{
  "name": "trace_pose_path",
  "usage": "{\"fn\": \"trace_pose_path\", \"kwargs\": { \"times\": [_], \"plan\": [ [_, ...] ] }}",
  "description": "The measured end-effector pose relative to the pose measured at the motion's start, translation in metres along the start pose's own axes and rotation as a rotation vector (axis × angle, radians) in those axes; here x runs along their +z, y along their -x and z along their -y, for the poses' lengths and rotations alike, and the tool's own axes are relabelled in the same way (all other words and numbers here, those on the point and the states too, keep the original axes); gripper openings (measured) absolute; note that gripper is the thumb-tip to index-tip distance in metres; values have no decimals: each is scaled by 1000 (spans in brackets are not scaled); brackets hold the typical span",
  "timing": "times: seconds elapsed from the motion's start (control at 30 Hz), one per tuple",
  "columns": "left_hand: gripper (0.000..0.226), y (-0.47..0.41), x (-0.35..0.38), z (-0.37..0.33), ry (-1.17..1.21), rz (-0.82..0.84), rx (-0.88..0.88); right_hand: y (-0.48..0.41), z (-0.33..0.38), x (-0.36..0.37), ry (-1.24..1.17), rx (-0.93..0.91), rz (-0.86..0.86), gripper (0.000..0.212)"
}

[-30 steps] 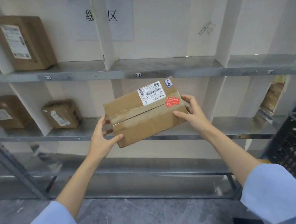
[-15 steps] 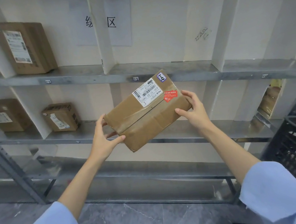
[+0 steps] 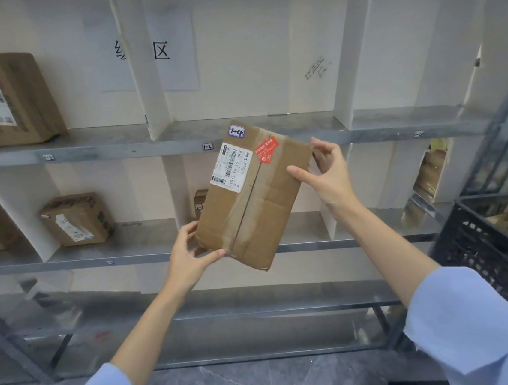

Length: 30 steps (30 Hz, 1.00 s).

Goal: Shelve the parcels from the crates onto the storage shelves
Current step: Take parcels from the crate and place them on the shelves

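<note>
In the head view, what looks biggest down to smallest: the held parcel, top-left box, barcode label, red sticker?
1. The held parcel and top-left box look about alike; the parcel is nearer, so unranked.
2. Then barcode label.
3. Smallest: red sticker.

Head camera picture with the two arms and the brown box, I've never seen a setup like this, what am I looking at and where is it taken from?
There is no machine here: a person wears one wide-angle camera on the head, so you look forward and down along their own arms. The left hand pinches the lower corner of a taped cardboard parcel, and the right hand holds its upper right edge; in that two-handed grip it hangs tilted in front of the metal shelves. A sticker on it reads 1-4. Other parcels stand in the shelf bays at the left, and a black crate sits at the right.
</note>
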<state>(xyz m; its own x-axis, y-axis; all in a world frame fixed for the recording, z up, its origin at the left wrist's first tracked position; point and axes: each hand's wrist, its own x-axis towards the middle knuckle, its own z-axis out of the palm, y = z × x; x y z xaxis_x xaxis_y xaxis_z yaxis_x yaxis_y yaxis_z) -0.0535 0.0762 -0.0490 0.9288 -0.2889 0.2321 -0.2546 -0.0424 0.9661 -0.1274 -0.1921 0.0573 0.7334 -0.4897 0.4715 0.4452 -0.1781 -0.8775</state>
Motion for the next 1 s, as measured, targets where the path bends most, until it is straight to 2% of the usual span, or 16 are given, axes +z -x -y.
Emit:
{"fn": "trace_pose_path", "kwargs": {
  "times": [0.13, 0.23, 0.37, 0.53, 0.77, 0.93, 1.0],
  "plan": [
    [65, -7, 15, 0, 15, 22, 13, -6, 2, -10, 69, -24, 16, 59],
    [66, -14, 26, -2, 32, 57, 17, -5, 7, -15, 119, -43, 68, 72],
    [83, -20, 39, -7, -13, 106, 54, -5, 6, -16, 227, -40, 130, 90],
    [84, -26, 51, -14, -24, 131, 49, -5, 6, -22, 237, -9, 109, 81],
    [77, -36, 66, -24, -17, 158, 94, -3, 4, -32, 336, 31, 144, 88],
    [82, -49, 81, -30, -79, 210, 188, -4, 5, -44, 234, 67, 24, 66],
    [85, -55, 91, -35, -92, 235, 209, -7, 6, -52, 242, 63, 19, 66]
  ]
}}
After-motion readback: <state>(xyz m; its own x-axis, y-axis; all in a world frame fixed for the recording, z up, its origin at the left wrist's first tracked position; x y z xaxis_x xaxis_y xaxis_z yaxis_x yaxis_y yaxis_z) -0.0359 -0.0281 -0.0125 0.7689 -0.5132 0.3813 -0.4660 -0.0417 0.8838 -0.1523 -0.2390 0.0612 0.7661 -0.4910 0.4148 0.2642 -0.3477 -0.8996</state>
